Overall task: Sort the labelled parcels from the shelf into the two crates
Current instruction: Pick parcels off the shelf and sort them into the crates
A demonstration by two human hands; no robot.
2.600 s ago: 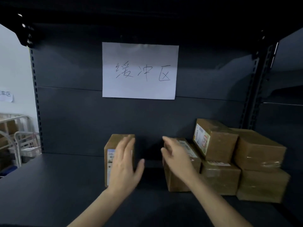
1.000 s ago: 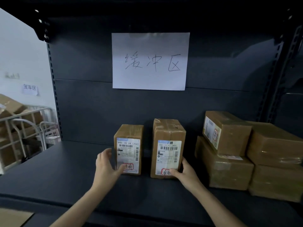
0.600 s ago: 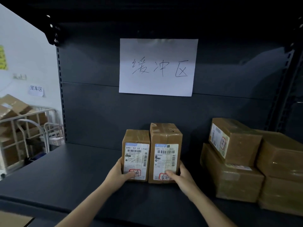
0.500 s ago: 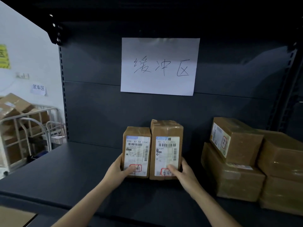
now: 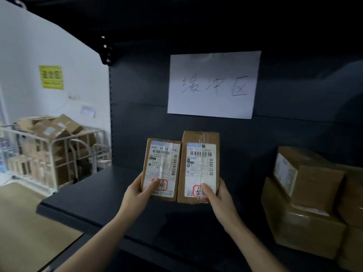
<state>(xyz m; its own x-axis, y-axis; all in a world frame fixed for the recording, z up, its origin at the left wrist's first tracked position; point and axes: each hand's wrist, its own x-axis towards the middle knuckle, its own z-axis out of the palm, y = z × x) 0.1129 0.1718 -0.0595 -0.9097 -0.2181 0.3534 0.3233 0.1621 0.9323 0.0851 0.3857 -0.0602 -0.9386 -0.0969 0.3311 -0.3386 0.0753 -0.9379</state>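
Observation:
Two brown labelled parcels are held upright side by side above the dark shelf (image 5: 102, 201), labels facing me. My left hand (image 5: 137, 195) grips the lower left corner of the shorter parcel (image 5: 162, 165), thumb beside its red-circled mark. My right hand (image 5: 217, 197) grips the lower right corner of the taller parcel (image 5: 199, 163), thumb over its red-circled mark. Both parcels look lifted off the shelf board. No crate is in view.
A stack of several taped brown parcels (image 5: 306, 195) sits at the shelf's right end. A white handwritten paper sign (image 5: 213, 85) hangs on the back panel. Left of the shelf stands a wire cage trolley (image 5: 53, 152) full of boxes, below a yellow wall sign (image 5: 51, 77).
I took hold of both parcels, turned their labels toward me, brought them together and raised them off the shelf. The view has swung left.

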